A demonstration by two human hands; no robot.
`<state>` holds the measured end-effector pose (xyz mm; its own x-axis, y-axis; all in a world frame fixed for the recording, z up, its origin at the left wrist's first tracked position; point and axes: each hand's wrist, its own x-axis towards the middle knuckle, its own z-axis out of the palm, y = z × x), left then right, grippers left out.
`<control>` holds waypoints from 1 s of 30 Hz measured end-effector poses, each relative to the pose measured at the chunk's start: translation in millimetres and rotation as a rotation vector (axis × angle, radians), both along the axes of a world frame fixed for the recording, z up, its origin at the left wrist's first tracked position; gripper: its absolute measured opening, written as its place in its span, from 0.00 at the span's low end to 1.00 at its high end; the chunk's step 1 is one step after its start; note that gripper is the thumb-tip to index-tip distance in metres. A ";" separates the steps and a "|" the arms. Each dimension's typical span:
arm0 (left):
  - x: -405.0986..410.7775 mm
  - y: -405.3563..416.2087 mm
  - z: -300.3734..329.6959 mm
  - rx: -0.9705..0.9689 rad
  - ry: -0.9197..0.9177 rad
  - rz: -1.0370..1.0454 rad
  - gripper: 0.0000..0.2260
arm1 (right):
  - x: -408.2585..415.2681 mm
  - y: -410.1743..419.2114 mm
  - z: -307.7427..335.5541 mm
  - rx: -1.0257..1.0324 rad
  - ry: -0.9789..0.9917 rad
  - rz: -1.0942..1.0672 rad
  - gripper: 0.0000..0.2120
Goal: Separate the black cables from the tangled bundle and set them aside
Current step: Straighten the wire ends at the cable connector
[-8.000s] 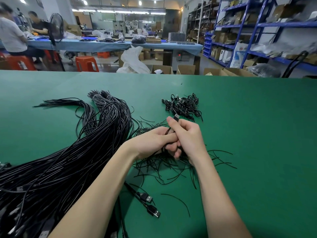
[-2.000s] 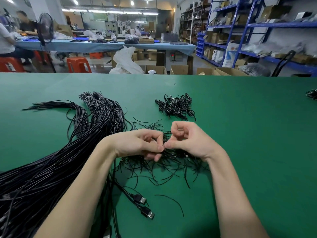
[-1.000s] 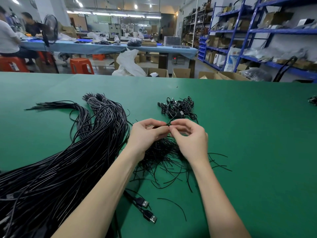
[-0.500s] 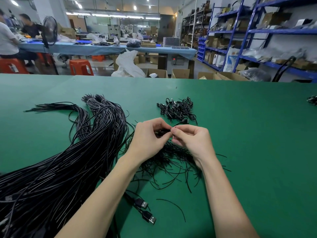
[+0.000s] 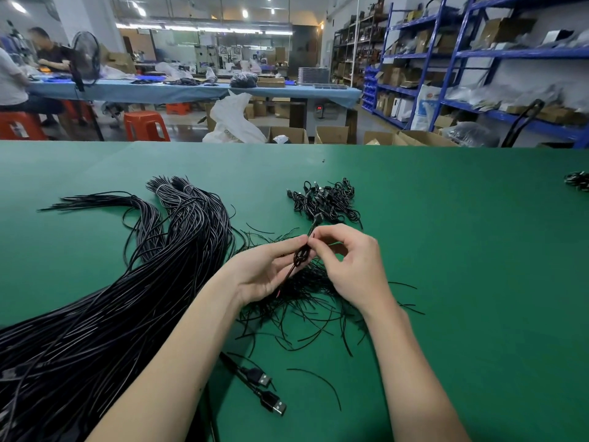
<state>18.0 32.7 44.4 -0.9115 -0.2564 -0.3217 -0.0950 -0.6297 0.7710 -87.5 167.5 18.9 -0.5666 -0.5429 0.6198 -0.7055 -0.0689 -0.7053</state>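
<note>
Your left hand [image 5: 264, 272] lies palm up over the green table [image 5: 462, 250], thumb and forefinger pinching a short black cable [image 5: 302, 255] that is knotted into a small loop; your right hand [image 5: 350, 266] meets it from the other side, fingers curled, pinching the same cable just above the knot. The cable's plug end [image 5: 317, 218] sticks up past your fingertips toward the far side

Largest on the table is the long cable bundle [image 5: 127, 298], sweeping from the near left corner up to two tied ends left of your hands. Beneath and just near of both hands lies one loose tangle of thin black strands [image 5: 302, 307]. Just beyond your hands sits one small heap of coiled short cables [image 5: 328, 200], and part of another heap [image 5: 578, 181] shows at the right edge. Two USB plugs [image 5: 271, 393] lie between your forearms near the table's front

Right of your right arm the green surface runs bare to the edge; the far edge lies well beyond the small heap
</note>
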 end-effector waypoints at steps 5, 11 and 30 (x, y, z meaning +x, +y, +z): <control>2.2 -4.9 -4.2 -0.004 -0.043 -0.102 0.06 | -0.3 0.8 2.9 -0.050 -0.025 0.050 0.07; 1.6 -10.8 -10.0 -0.237 0.043 -0.026 0.04 | 1.2 2.5 7.3 -0.038 -0.140 0.042 0.08; 8.2 -11.0 -5.3 -1.254 0.248 0.069 0.09 | -4.3 9.2 11.0 0.067 -1.178 0.278 0.03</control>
